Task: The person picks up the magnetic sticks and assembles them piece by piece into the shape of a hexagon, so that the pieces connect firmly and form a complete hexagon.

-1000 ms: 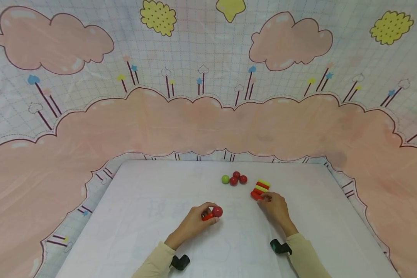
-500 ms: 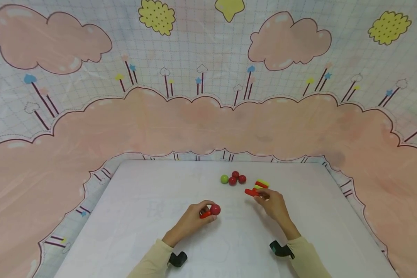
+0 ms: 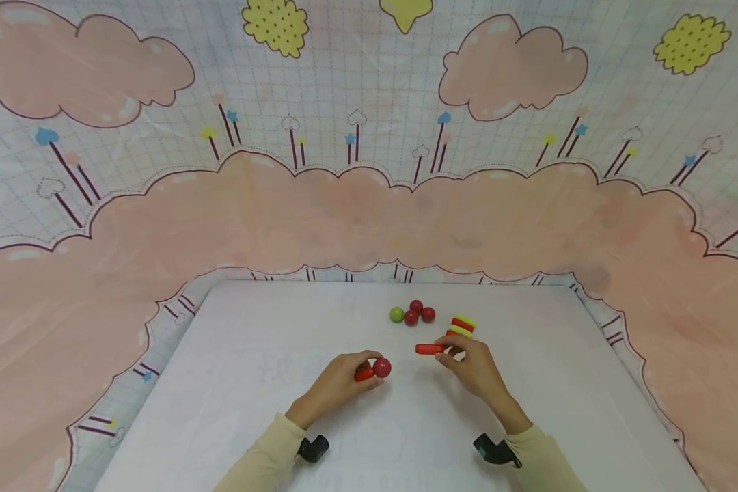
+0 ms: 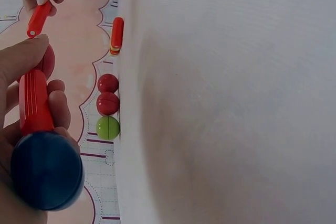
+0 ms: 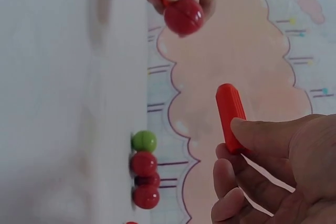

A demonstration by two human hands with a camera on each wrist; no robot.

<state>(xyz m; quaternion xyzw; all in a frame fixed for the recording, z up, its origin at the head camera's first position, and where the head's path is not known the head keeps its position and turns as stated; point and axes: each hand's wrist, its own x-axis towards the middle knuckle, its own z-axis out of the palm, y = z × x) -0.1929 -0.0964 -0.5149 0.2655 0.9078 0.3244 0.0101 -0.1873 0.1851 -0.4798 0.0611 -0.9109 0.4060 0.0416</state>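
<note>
My left hand (image 3: pixel 332 388) grips a red rod (image 4: pixel 34 100) that has a red ball (image 3: pixel 382 367) at one end and a dark blue ball (image 4: pixel 47 171) at the other. Between thumb and fingers, my right hand (image 3: pixel 476 369) pinches a second red rod (image 3: pixel 428 349) by one end; its free end points left toward the red ball, apart from it. In the left wrist view a small hole shows in that free end. Just beyond my right hand lies a row of red and yellow rods (image 3: pixel 462 326), partly hidden by the fingers.
Toward the back of the white table (image 3: pixel 270 328) a green ball (image 3: pixel 396 314) sits beside a cluster of red balls (image 3: pixel 428 314). A patterned cloth (image 3: pixel 344 219) hangs behind the table. Dark wrist cameras stick out at both sleeves.
My right hand has taken a red rod from the near end of the row, lifted it and brought it left, turning it roughly level. My left hand stays almost in place.
</note>
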